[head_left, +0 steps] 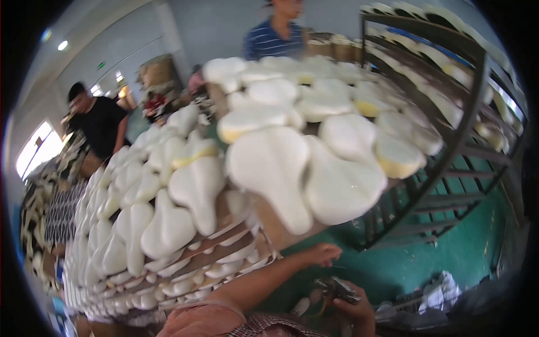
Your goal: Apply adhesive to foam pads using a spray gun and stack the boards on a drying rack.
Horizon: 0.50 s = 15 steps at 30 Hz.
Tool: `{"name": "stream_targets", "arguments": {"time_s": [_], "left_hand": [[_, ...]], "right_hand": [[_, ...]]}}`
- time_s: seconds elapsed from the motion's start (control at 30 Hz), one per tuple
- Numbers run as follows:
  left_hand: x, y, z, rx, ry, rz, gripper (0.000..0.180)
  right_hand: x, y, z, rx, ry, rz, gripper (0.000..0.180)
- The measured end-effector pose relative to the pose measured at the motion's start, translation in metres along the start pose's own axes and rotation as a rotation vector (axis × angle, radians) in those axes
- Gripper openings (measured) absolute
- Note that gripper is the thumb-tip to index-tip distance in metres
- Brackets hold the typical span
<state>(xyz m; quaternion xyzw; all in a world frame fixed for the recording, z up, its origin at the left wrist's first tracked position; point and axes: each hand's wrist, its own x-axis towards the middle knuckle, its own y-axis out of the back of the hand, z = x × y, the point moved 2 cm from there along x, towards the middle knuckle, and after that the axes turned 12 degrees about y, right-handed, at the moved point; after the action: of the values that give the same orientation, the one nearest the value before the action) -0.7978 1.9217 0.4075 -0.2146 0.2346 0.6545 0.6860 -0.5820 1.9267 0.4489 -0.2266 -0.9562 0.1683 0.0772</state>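
Observation:
My left hand [324,254] reaches out past the front edge of a board of bicycle saddle pads, over the green floor. Its fingers look loosely bent but are blurred, and nothing shows in them. Lower and to the right, my right hand [357,308] is closed around a dark metallic hand tool [341,289] whose kind is too blurred to tell. Nearest to both hands are pale cream saddle pads: a broad one with a long nose [269,168] and another beside it [343,182], both at the board's near edge.
Stacked boards [224,247] carrying many saddle pads stand at the left. A dark metal rack [477,101] with loaded shelves rises at the right. One person in black [98,121] is at the far left; another in a striped blue shirt [275,39] stands behind the pads.

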Motion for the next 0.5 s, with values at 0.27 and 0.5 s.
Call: {"name": "stream_targets", "arguments": {"time_s": [0.27, 0.5], "left_hand": [[-0.210, -0.024, -0.142, -0.678, -0.277, -0.061, 0.066], [-0.509, -0.081, -0.275, -0.835, -0.814, 0.038, 0.072]], "right_hand": [[0.089, -0.235, -0.045, 0.064, 0.484, -0.573, 0.037], [0.078, -0.492, -0.068, 0.675, 0.582, -0.359, 0.029]]}}
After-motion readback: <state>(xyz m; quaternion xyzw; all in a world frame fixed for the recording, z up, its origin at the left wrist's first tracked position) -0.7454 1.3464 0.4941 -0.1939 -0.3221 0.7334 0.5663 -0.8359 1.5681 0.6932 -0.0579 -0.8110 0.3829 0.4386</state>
